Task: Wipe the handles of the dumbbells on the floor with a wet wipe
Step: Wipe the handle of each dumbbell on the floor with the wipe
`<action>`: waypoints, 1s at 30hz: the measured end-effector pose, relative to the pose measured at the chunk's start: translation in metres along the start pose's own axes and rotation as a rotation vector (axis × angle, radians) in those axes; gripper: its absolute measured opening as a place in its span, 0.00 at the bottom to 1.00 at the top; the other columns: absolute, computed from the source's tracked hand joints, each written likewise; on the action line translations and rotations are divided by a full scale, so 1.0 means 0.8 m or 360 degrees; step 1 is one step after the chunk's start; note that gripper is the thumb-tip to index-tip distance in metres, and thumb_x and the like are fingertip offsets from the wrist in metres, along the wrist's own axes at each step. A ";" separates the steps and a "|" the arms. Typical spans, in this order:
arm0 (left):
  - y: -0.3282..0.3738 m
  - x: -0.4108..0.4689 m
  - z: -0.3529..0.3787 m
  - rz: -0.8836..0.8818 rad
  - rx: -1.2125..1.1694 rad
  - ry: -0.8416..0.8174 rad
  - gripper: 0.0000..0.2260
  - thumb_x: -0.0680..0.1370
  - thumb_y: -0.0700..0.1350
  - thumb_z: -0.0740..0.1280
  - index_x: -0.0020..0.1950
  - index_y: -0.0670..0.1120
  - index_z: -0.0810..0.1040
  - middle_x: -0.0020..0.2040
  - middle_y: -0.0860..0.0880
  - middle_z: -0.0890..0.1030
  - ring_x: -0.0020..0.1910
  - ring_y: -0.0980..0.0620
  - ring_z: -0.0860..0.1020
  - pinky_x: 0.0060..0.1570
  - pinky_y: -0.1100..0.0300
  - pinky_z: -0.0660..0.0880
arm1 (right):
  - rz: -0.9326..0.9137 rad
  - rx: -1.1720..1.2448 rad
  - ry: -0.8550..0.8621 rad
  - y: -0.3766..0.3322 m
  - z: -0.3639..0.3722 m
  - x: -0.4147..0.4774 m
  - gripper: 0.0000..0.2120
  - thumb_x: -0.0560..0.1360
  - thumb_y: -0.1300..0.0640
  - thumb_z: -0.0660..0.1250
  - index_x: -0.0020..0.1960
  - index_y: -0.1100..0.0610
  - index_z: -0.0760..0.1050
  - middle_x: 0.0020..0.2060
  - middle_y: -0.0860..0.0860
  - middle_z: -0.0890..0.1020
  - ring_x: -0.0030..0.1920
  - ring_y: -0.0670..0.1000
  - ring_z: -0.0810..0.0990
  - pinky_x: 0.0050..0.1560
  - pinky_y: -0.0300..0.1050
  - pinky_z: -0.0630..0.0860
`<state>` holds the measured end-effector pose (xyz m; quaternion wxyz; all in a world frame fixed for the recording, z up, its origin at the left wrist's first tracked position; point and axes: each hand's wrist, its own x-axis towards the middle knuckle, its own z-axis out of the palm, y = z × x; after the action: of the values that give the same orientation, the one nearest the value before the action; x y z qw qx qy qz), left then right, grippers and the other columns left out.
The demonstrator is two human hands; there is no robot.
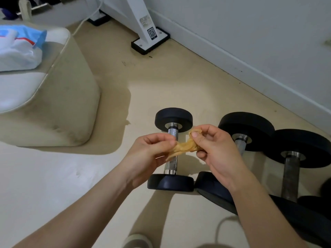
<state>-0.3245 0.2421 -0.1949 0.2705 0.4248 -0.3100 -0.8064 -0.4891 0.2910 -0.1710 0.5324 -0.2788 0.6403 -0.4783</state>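
Both left hand (152,155) and right hand (217,153) pinch wipe (185,146) above dumbbell (173,119).

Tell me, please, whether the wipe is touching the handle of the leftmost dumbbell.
Cannot tell. In the head view the wipe, pinched by left hand and right hand, overlaps the leftmost dumbbell's handle, hiding any contact or gap.

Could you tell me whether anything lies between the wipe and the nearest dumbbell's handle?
Nothing visible does. The left hand and right hand pinch the crumpled tan wet wipe over the knurled chrome handle of the small black dumbbell; the handle's visible parts are bare.
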 end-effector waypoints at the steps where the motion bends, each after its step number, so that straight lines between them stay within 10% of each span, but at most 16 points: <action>1: -0.001 0.002 0.002 0.0076 -0.0001 0.0061 0.04 0.68 0.37 0.72 0.41 0.43 0.82 0.37 0.44 0.81 0.38 0.49 0.80 0.42 0.60 0.78 | -0.0023 -0.0043 0.0085 0.003 0.000 0.000 0.03 0.77 0.61 0.66 0.48 0.56 0.78 0.34 0.48 0.81 0.33 0.43 0.76 0.30 0.35 0.69; 6: -0.005 0.017 -0.008 0.0324 -0.0101 0.0445 0.10 0.78 0.31 0.62 0.46 0.44 0.79 0.34 0.48 0.75 0.29 0.55 0.74 0.33 0.64 0.75 | -0.0118 -0.0647 0.0408 0.023 -0.003 -0.003 0.03 0.78 0.57 0.64 0.46 0.51 0.73 0.41 0.48 0.79 0.37 0.45 0.78 0.33 0.36 0.72; 12: -0.038 0.046 -0.032 0.0467 0.1114 0.0759 0.06 0.78 0.41 0.64 0.46 0.53 0.77 0.41 0.51 0.76 0.36 0.48 0.76 0.38 0.54 0.75 | -0.0158 -0.1681 0.0350 0.037 0.014 0.023 0.06 0.79 0.49 0.56 0.52 0.50 0.69 0.36 0.48 0.78 0.36 0.50 0.78 0.35 0.48 0.76; 16: -0.036 0.057 -0.049 0.0497 0.1399 0.0882 0.08 0.74 0.49 0.70 0.50 0.51 0.74 0.48 0.48 0.75 0.36 0.57 0.74 0.42 0.58 0.74 | -0.0088 -0.1568 0.0313 0.046 0.026 0.039 0.13 0.77 0.47 0.61 0.59 0.49 0.66 0.48 0.46 0.71 0.46 0.50 0.74 0.43 0.44 0.70; 21: -0.058 0.060 -0.021 0.0451 0.1526 0.0571 0.07 0.72 0.51 0.73 0.43 0.51 0.78 0.38 0.55 0.81 0.38 0.58 0.79 0.41 0.63 0.75 | 0.0086 -0.0905 0.0444 0.086 0.048 0.041 0.03 0.74 0.56 0.68 0.48 0.52 0.75 0.42 0.48 0.82 0.42 0.49 0.81 0.44 0.47 0.79; 30: -0.034 0.115 -0.016 0.0699 0.1484 0.0723 0.04 0.75 0.46 0.70 0.45 0.49 0.85 0.40 0.56 0.84 0.40 0.60 0.80 0.44 0.70 0.74 | -0.0271 -0.0949 0.0784 0.077 0.063 0.099 0.05 0.74 0.60 0.68 0.44 0.54 0.82 0.38 0.49 0.83 0.40 0.49 0.80 0.42 0.43 0.77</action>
<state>-0.3634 0.1917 -0.2682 0.2755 0.5879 -0.6486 -0.3972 -0.4537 0.2303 -0.2584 0.2170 -0.3502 0.8342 -0.3665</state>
